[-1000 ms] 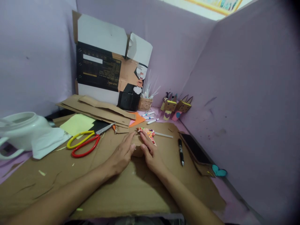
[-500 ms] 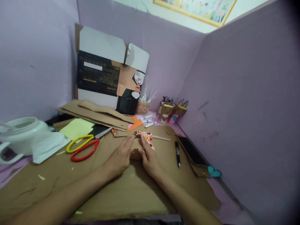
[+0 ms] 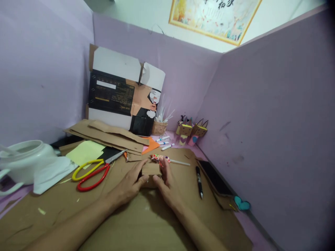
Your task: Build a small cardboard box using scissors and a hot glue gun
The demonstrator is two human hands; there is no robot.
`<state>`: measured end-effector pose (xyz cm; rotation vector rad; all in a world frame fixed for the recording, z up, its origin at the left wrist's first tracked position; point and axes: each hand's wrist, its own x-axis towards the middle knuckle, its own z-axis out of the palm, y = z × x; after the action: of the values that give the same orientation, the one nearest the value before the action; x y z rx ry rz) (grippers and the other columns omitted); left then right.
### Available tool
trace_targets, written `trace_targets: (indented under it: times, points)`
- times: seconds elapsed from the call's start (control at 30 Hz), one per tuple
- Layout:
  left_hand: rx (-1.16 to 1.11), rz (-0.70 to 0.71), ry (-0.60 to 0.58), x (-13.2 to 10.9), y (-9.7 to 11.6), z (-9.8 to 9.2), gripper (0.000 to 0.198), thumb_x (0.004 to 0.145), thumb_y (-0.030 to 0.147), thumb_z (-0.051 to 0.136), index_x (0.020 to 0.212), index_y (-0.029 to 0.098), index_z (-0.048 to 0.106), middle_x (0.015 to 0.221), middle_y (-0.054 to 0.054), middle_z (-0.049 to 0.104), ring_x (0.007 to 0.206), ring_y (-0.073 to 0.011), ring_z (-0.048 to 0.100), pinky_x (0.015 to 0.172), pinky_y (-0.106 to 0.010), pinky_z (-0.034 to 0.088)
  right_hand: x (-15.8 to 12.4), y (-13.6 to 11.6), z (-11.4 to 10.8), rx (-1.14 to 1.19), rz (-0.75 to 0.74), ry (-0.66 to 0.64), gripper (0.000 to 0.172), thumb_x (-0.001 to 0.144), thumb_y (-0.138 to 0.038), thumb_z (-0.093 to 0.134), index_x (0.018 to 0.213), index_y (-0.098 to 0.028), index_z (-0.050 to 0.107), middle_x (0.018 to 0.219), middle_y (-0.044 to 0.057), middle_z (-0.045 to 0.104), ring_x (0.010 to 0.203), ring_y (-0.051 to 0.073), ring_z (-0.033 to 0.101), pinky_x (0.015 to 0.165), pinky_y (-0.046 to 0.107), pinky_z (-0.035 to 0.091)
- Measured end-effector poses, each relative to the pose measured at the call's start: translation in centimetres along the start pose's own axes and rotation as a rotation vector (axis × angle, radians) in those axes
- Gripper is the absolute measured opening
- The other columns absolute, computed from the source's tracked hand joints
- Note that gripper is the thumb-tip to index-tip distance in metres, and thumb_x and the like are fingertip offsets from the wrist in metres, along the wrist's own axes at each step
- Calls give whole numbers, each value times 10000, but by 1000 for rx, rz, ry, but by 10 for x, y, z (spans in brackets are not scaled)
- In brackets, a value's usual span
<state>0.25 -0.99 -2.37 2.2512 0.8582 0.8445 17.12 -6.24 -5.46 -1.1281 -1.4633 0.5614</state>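
A small cardboard box sits on the cardboard sheet, between my two hands. My left hand holds its left side, the thumb on the near face and the fingers along the side. On the right side, my right hand has its thumb at the near corner and its fingers raised along the edge. Just behind the box lies a flower-patterned glue gun, partly hidden by my right fingers, a glue stick protruding from its back.
Left are red-and-yellow scissors, a white teapot and cardboard strips. A black pen and a phone lie right. Behind are markers, a basket, cardboard figures and a flattened carton.
My hands have moved slightly apart, with the fingers drawn back from the box's top toward its sides, so more of the top shows. The camera view has tilted up.
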Motion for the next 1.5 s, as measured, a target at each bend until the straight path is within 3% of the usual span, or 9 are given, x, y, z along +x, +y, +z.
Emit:
trace_targets:
  times: [0.1,0.2,0.4,0.63,0.87,1.0,1.13,1.3,1.5]
  points:
    - [-74,-159,161,1,6,1,467,853,377,454,1251,132,450,1268,-158,548,1125,-280,546,949,-461,449,-2,-3,0,107,8,126,679,858,-348,568,1429,-284,207,1462,112,363,1302,237,423,1077,450,361]
    - [-92,-296,284,0,13,7,424,798,371,525,1151,141,475,1201,-145,556,1060,-280,570,878,-449,479,-3,-9,1,36,28,62,638,826,-347,612,1388,-266,321,1435,114,404,1297,258,423,1078,463,347]
    - [-254,-170,116,-10,19,8,338,875,423,422,1100,183,498,961,-70,619,883,-217,601,799,-363,486,1,-14,2,-43,154,-42,861,608,-321,786,1367,-215,393,1428,120,425,1342,324,337,1109,515,235]
    - [-319,-291,275,3,-4,1,325,778,220,464,1096,183,521,1016,-56,605,776,-167,597,711,-305,489,5,0,-1,233,214,-58,596,679,-295,711,1231,-239,491,1237,112,570,1190,284,514,1030,475,371]
    - [-139,-299,212,0,4,4,244,670,221,570,907,188,521,721,18,580,650,-153,560,614,-270,449,2,-13,-1,160,198,-76,867,563,-304,821,1320,-252,402,1361,105,471,1247,327,441,1042,486,350]
    - [-92,-277,183,-4,12,-3,111,723,299,523,710,190,513,604,26,528,580,-143,507,545,-252,388,5,-15,-1,127,218,-34,782,584,-201,784,1280,-235,429,1299,96,522,1200,291,487,1051,467,338]
    - [-250,-276,237,-3,9,-11,271,677,204,457,917,149,572,789,-26,594,634,-138,524,593,-255,422,6,-13,-4,197,213,-50,778,585,-114,735,1289,-247,432,1365,87,472,1265,270,437,1086,451,292]
    - [-474,-232,-52,0,0,-6,792,575,128,526,1351,167,374,1091,-80,621,714,-156,602,631,-257,477,7,-8,-7,304,242,-48,827,557,-129,762,1310,-248,443,1360,95,488,1250,285,463,1038,441,371]
    - [-648,-220,-107,8,-2,7,646,636,159,615,1263,151,459,1201,-101,601,1014,-225,616,855,-317,483,7,-5,-8,327,238,-40,740,619,-164,733,1315,-241,493,1363,73,519,1266,284,466,1075,452,330]
